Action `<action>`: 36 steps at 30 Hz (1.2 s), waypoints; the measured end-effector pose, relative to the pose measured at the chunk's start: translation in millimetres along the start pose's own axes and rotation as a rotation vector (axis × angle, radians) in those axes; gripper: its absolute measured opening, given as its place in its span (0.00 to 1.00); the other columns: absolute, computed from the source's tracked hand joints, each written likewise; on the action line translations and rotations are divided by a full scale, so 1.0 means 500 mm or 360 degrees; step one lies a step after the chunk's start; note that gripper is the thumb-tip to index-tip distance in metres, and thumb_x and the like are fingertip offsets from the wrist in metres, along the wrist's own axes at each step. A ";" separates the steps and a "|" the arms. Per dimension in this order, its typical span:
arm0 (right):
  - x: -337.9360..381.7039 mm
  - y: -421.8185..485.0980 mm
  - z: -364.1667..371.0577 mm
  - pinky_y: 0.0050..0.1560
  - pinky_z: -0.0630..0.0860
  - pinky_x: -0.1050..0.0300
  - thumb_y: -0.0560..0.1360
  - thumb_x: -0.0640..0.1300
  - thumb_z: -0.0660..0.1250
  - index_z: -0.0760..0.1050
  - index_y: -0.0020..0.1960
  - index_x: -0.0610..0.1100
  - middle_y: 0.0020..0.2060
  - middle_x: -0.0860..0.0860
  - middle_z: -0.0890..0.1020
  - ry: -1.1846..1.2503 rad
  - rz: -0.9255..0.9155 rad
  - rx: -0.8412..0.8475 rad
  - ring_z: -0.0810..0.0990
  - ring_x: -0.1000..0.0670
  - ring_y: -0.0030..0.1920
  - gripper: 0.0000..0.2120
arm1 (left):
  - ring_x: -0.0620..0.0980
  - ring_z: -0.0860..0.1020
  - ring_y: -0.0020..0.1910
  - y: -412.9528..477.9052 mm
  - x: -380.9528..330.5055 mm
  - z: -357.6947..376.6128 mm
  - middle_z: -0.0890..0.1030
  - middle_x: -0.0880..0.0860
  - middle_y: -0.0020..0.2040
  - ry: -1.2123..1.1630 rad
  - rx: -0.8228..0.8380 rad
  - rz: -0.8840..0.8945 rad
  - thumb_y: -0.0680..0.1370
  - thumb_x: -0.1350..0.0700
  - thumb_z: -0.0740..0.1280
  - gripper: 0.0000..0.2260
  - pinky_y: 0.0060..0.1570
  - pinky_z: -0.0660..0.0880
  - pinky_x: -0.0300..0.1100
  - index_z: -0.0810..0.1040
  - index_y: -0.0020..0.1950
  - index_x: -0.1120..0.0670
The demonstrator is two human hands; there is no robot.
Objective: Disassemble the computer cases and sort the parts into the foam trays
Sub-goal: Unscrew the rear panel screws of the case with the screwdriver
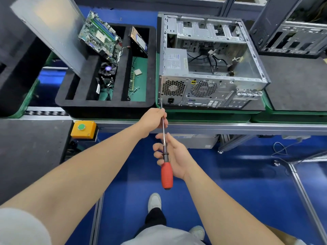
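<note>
An open silver computer case [212, 92] lies on its side on a green pallet, rear panel facing me, with the power supply [175, 61] and loose cables inside. My left hand [154, 121] pinches the shaft of a long screwdriver [166, 174] whose tip meets the case's rear left corner. My right hand [178, 156] curls loosely round the black neck above the red handle. To the left, the black foam tray [106, 106] holds a leaning motherboard [100, 36], a cooler fan [108, 69], a hard drive [138, 41], a RAM stick [131, 82] and a CPU [137, 72].
A grey side panel [53, 29] leans in the tray's left slot. A yellow box with a green button [83, 129] sits on the conveyor rail. Another dark case [290, 25] stands at the far right behind a black foam pad [297, 82]. My feet stand on blue floor.
</note>
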State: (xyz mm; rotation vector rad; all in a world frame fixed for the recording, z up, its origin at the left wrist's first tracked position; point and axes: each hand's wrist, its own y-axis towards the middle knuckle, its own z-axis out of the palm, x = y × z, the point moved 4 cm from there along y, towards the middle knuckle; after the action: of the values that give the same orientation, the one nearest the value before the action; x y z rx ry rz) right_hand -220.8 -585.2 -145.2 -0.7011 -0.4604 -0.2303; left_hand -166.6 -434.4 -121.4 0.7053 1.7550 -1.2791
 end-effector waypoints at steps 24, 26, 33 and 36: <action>0.011 -0.034 0.005 0.40 0.72 0.51 0.88 0.56 0.47 0.72 0.47 0.47 0.37 0.51 0.75 -0.1958 -0.0242 -0.1274 0.76 0.44 0.37 0.21 | 0.60 0.67 0.76 0.070 -0.178 -0.032 0.68 0.54 0.78 -0.0340 -0.0047 0.0118 0.70 0.33 0.65 0.38 0.73 0.63 0.66 0.58 0.77 0.41; 0.006 -0.037 0.000 0.42 0.70 0.51 0.88 0.56 0.45 0.73 0.55 0.48 0.39 0.51 0.75 -0.2233 -0.0277 -0.1396 0.76 0.43 0.41 0.21 | 0.60 0.67 0.76 0.065 -0.177 -0.032 0.68 0.55 0.78 -0.0324 -0.0072 0.0113 0.71 0.32 0.65 0.39 0.73 0.63 0.66 0.58 0.78 0.42; 0.010 -0.025 -0.016 0.34 0.74 0.55 0.84 0.48 0.52 0.76 0.51 0.42 0.31 0.48 0.73 -0.1018 -0.0029 -0.0888 0.73 0.45 0.26 0.16 | 0.61 0.71 0.73 0.038 -0.179 -0.036 0.70 0.52 0.77 -0.0225 -0.0019 -0.0042 0.75 0.31 0.65 0.34 0.72 0.65 0.67 0.63 0.79 0.40; 0.013 -0.046 -0.015 0.33 0.74 0.54 0.83 0.43 0.55 0.76 0.51 0.40 0.30 0.48 0.72 -0.0459 0.0024 -0.0441 0.70 0.47 0.27 0.12 | 0.65 0.64 0.77 0.030 -0.183 -0.039 0.61 0.53 0.82 -0.0222 -0.0005 -0.0086 0.75 0.31 0.66 0.35 0.72 0.62 0.70 0.59 0.79 0.39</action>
State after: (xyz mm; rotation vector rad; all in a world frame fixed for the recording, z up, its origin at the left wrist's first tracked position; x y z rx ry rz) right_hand -220.6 -607.7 -134.0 -1.0154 -0.7065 -0.1805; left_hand -114.7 -408.2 -46.5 0.5565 1.6721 -1.3293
